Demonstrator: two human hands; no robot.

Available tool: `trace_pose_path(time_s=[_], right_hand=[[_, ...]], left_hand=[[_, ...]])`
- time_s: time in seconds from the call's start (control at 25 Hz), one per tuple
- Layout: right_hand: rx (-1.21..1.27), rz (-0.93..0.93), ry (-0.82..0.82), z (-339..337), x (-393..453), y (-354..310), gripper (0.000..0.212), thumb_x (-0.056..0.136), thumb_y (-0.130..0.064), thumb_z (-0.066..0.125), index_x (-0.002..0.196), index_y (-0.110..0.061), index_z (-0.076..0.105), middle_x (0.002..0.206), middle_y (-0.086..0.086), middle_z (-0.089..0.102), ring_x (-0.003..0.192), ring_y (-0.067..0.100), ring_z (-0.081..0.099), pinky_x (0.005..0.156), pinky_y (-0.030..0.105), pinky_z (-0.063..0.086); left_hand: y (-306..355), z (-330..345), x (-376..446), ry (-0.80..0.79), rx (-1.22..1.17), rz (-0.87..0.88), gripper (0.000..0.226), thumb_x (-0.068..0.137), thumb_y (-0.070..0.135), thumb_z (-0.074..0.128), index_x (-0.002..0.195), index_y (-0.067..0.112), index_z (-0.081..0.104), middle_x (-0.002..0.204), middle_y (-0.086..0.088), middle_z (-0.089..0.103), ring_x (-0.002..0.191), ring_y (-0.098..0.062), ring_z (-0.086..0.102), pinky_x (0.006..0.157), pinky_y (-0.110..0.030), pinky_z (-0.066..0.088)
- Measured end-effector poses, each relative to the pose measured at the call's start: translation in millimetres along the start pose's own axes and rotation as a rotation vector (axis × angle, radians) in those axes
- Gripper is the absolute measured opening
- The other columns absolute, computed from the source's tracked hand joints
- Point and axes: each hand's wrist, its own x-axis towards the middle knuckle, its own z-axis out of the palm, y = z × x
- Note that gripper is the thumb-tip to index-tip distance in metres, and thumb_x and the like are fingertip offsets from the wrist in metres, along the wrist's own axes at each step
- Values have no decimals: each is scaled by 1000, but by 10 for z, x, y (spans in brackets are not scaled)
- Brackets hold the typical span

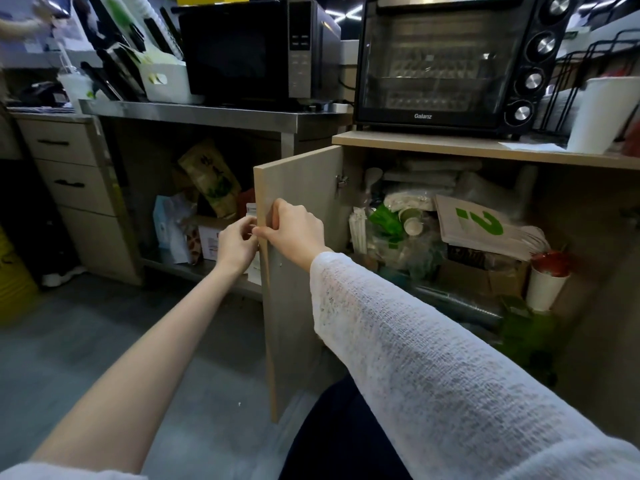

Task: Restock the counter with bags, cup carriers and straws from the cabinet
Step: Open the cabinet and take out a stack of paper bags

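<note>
Hands, left hand point(238, 243) and right hand point(294, 227), pinch the open cabinet door point(294, 289) edge; next, reaching right for bags point(478, 225) and straws point(358, 230).

The cabinet door point(294, 237) stands open, swung out to the left of the cabinet point(485, 148). The left hand point(237, 245) sits on the door's outer side and the right hand point(298, 230) on its inner side, both at the free edge. Inside the cabinet, wrapped straws point(358, 230) stand at the left, stacked cups point(410, 220) lie just right of them, and a flat bag point(481, 226) rests on boxes further right (other contents are too jumbled to tell). A toaster oven point(460, 64) sits on the cabinet top; a microwave point(256, 50) stands on the steel counter point(207, 114) to the left.
</note>
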Motion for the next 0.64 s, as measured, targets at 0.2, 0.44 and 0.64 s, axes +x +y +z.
trace_pose_path(time_s=[0.2,0.44,0.64], right_hand=[[4,35,-9,-33,0,-24,41,88,-45,64,115,-16,55,106,6,68,93,24,67,83,39,55],[44,72,-84,-159,-85,-103,34,92,-28,64,120,-12,54,111,8,64,96,24,65,75,28,48],[-110,87,-228,-370,-278,215,27,93,-27,62,113,-10,58,110,10,64,97,27,64,77,33,46]], left_hand=[[139,2,-53,2,-20,-87,25,96,6,51,117,9,64,113,-11,66,101,-24,62,83,-32,51],[379,-205,-190,-38,78,-134,38,90,16,63,128,10,60,120,-12,66,106,-25,64,90,-42,55],[716,-218,-292,-309,454,-237,30,90,25,62,116,10,60,92,-6,71,72,-17,73,71,-37,62]])
